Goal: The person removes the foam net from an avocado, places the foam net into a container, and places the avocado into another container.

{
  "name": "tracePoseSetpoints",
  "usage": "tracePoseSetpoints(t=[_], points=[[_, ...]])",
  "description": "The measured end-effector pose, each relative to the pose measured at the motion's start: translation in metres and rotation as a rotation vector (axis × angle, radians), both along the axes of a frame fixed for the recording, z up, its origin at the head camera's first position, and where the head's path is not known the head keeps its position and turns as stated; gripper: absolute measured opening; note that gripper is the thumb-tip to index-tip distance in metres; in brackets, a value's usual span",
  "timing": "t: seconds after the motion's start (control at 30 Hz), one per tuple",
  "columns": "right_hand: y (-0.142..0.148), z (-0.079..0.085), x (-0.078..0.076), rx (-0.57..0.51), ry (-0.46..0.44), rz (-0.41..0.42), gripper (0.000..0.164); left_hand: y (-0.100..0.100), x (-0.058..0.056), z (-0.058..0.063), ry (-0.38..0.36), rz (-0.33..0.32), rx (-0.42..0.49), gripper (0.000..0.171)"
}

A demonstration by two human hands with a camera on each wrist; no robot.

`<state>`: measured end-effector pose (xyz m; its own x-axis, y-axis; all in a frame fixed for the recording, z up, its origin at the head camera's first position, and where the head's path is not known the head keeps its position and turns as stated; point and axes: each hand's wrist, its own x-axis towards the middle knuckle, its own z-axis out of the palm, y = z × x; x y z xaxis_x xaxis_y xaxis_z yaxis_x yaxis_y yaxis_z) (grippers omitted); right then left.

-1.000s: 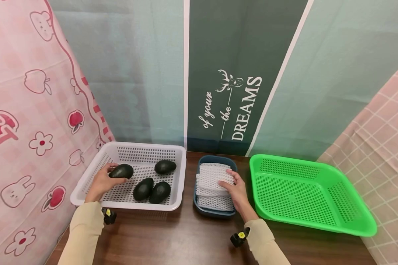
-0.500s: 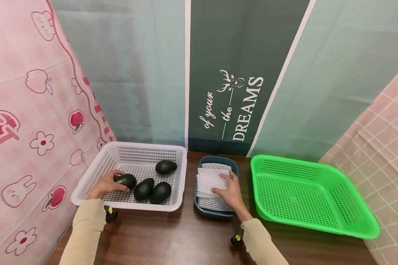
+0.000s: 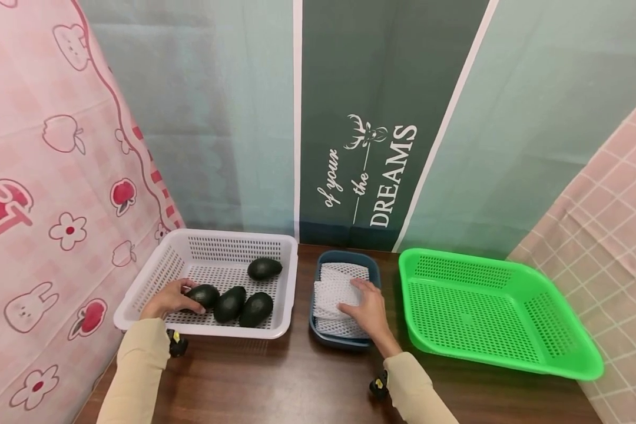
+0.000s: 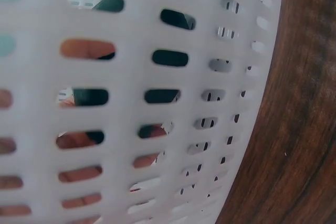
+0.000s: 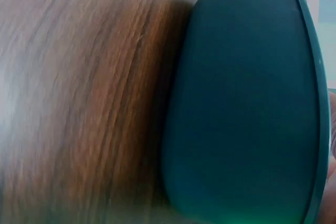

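Note:
My left hand point(image 3: 171, 299) is inside the white basket point(image 3: 129, 294) and holds a dark avocado point(image 3: 205, 296) at its left end, thumb on the near side. Two avocados point(image 3: 230, 304) lie right beside it, and another avocado point(image 3: 265, 269) lies further back. In the left wrist view, fingers point(image 4: 81, 174) and dark skin show through the slots of the basket wall. My right hand point(image 3: 370, 309) rests over white foam nets point(image 3: 335, 297) stacked in a dark blue container point(image 3: 344, 343), thumb and fingers spread. The right wrist view shows mostly the container's outer wall point(image 5: 241, 103).
A green basket point(image 3: 471, 359) stands right of the blue container. Everything sits on a brown wooden table point(image 3: 297, 383). A green curtain point(image 3: 233, 118) hangs behind, with a pink printed cloth point(image 3: 58, 176) at left and a pink checked cloth point(image 3: 615, 224) at right.
My left hand has brought its avocado nearer and down, close against the other two. My right hand has moved slightly left and nearer over the foam nets, its fingers wider apart.

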<state>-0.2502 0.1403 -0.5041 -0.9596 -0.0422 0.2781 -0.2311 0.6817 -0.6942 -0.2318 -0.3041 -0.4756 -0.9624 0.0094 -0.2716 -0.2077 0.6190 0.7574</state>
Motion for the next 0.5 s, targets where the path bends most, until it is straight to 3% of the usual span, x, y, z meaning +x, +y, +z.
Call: tracePoseSetpoints(t=[0.3,0.5], points=[[-0.0008,-0.0049,0.0014,0.060,-0.165,-0.004,0.066,-0.0015,-0.0016,-0.0055,0.006,0.047,0.045,0.069],[-0.0031,-0.0036,0.0025,0.105,-0.185,0.022,0.067,-0.0020,-0.0016,-0.0037,0.012,0.064,0.090,0.069]])
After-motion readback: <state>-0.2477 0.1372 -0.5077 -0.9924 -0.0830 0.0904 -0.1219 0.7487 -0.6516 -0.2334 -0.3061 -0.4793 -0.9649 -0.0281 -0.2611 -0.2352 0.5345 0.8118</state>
